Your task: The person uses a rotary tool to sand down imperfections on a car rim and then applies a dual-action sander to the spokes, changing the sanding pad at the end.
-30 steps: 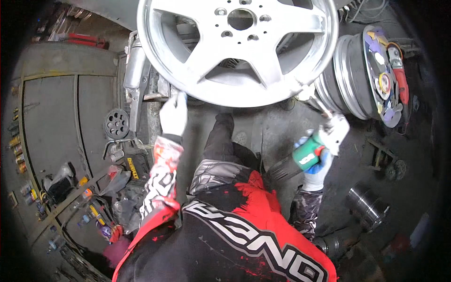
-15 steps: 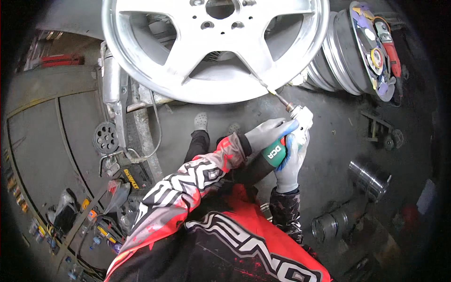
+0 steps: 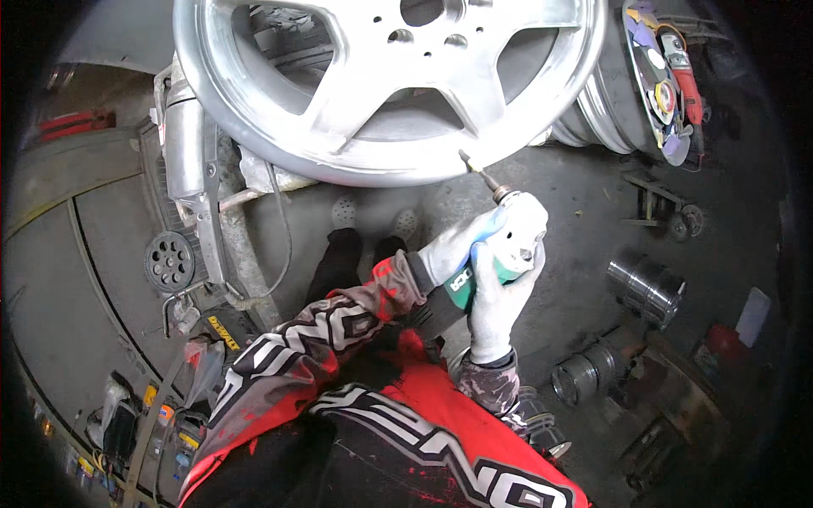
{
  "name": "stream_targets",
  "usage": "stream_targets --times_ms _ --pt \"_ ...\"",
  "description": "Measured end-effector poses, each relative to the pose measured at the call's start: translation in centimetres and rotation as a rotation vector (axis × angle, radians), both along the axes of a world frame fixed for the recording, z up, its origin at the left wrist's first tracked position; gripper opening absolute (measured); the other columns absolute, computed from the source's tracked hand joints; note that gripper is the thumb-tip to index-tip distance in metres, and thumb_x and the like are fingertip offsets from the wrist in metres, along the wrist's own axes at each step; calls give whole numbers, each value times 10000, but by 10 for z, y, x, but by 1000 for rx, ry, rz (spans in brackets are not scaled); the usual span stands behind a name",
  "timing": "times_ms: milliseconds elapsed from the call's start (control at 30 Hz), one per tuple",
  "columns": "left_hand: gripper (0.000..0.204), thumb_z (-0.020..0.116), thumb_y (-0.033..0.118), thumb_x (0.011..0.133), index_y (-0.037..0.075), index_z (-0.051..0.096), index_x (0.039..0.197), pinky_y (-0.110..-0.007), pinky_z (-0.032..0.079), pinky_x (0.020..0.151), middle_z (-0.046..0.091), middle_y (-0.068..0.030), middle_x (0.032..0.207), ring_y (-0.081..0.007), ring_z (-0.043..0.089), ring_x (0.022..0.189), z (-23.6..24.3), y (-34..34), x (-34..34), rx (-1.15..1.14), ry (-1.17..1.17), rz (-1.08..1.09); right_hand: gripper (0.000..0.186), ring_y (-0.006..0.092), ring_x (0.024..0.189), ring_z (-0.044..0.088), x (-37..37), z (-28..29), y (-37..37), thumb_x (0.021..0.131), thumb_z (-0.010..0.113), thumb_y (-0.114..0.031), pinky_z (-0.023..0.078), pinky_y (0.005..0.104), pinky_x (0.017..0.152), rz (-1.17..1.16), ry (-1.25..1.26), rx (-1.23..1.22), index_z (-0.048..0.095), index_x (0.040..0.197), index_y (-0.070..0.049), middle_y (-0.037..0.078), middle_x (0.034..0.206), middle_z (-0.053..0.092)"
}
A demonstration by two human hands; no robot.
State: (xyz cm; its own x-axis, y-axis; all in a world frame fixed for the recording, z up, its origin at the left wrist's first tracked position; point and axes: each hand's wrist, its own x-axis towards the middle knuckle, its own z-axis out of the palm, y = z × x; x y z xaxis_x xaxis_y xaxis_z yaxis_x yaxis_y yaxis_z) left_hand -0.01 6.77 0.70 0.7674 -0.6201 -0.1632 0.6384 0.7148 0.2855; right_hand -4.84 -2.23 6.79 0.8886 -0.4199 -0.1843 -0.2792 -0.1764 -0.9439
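Observation:
A large silver-white alloy wheel rim (image 3: 396,161) with wide spokes stands ahead of me at the top of the view; its upper part is cut off. Both my gloved hands hold a green-and-black power grinder (image 3: 461,288) with a pale, wrapped-looking head. My left hand (image 3: 453,247) wraps its body near the head. Lower on the right, my right hand (image 3: 504,292) grips round the body just behind the head. A thin rotary bit (image 3: 483,175) sticks out toward the rim. Its tip overlaps the lower rim face; I cannot tell whether it touches.
Stacked wheels (image 3: 605,123) stand at the far right, topped with discs and a red angle grinder (image 3: 683,72). A metal cylinder on a frame (image 3: 184,140) stands left, with a round holed plate (image 3: 169,261) near it. Shiny metal barrels (image 3: 648,288) lie right; tools clutter the lower left.
The grinder and both hands have moved slightly left, and the bit's tip has shifted from the spoke window's corner down to the rim's outer face. The view has shifted a little.

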Motion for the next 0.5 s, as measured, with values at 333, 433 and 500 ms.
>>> stream_targets --times_ms 333,433,500 --pt "625 571 455 1062 42 466 1519 -354 470 1097 610 -97 1412 -179 593 1263 -66 -41 10 109 -99 -35 834 219 1254 559 15 0 3 886 824 -106 459 373 1080 -60 -38 -129 318 1537 24 153 1381 541" --pt "636 602 470 1042 31 501 1491 -348 492 1063 630 -91 1381 -173 609 1231 -55 -35 17 159 -129 -25 820 206 1230 568 16 -3 4 894 823 -119 465 366 1065 -81 -64 -103 326 1532 20 140 1365 551" --pt "639 609 476 1036 26 514 1480 -347 495 1057 634 -90 1375 -173 613 1225 -44 -25 17 202 -140 -40 814 205 1228 568 12 -6 6 896 819 -121 465 363 1062 -96 -64 -76 328 1531 19 139 1365 552"
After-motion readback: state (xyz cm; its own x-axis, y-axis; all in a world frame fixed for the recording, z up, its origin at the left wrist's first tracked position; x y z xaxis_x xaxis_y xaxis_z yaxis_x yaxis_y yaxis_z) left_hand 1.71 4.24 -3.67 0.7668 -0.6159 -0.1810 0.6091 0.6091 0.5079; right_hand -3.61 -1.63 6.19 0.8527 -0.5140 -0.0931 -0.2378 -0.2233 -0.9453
